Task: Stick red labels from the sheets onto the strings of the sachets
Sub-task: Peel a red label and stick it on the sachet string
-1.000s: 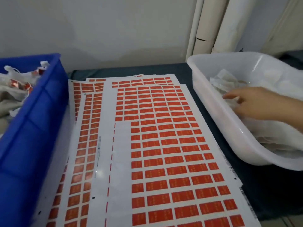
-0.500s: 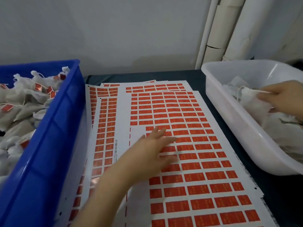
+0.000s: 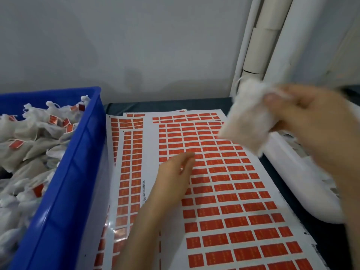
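Nearest, a white sheet of red rectangular labels [image 3: 233, 217] lies flat on the table, its rows of labels running away from the viewer. It overlaps a second label sheet [image 3: 128, 172] that shows along its left edge. The left hand [image 3: 173, 172] rests on the top sheet near that sheet's left side. Its fingers [image 3: 188, 158] are straight and released, lying flat on the red labels and holding nothing.

To the left stands a deep blue plastic crate [image 3: 78, 162], its wall just beside the sheets. It is filled with a heap of white fabric sachets [image 3: 25, 145], many with small red tags [image 3: 16, 143] on them.

Further back and to the right, the right hand [image 3: 315, 129] is raised above the sheets' right edge. Its fingers are curled and its thumb is pressed onto a single white fabric sachet [image 3: 247, 123], which it grips in the air. The sachet is blurred, so its string is hard to make out. Below this hand sits a white plastic tub [image 3: 292, 172] on the dark cloth-covered table [image 3: 194, 104] — more white material lies inside it.

Behind everything stands a plain grey wall [image 3: 136, 45], with white upright pipes [image 3: 261, 45] in the right corner.
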Tool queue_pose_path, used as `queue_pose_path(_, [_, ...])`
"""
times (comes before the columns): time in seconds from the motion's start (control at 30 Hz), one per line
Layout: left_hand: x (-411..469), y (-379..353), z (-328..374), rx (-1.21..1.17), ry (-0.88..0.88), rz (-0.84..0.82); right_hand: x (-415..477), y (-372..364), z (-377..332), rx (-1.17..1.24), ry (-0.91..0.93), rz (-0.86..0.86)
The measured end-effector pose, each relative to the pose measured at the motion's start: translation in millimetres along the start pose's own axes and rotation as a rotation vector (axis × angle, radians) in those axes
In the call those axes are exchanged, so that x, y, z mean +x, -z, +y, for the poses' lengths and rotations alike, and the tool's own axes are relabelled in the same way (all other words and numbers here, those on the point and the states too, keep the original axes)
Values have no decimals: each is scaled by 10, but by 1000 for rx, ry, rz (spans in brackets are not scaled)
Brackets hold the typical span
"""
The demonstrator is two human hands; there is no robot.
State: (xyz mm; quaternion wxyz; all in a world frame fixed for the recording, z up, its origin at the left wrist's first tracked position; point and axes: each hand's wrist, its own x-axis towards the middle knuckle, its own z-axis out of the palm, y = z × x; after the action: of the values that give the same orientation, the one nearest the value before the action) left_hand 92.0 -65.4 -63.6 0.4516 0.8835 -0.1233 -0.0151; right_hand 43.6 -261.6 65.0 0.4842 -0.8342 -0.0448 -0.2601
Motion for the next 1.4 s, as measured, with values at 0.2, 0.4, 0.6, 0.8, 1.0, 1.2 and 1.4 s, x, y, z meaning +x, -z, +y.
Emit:
queue_pose_path(0.2, [116,144,56,-769,46,44,-183,-860,361,-85,-167,-243])
queue_pose_path(0.4, [0,24,-90,-478,-85,220,-230,-1150,701,-75,-146,-25])
queue_pose_path(0.6, [55,-38,-84,-396,-109,437,-387,-1285,635,146,-164,97])
queue_pose_path(0.8, [58,-153,-95,-134,-223,477,-502,-1459,597,191,-77,-14])
queue_pose_path(1.0, [38,-102,-50,-282,-172,246,-471,-1342,677,198,-61,-1])
queue_pose_path(1.2, [24,23,-58,-496,-26,69,-481,-1268,620,243,-59,-52])
queue_pose_path(1.4, [16,63,-106,-618,4,-101,-475,-1229,654,218,-94,-64])
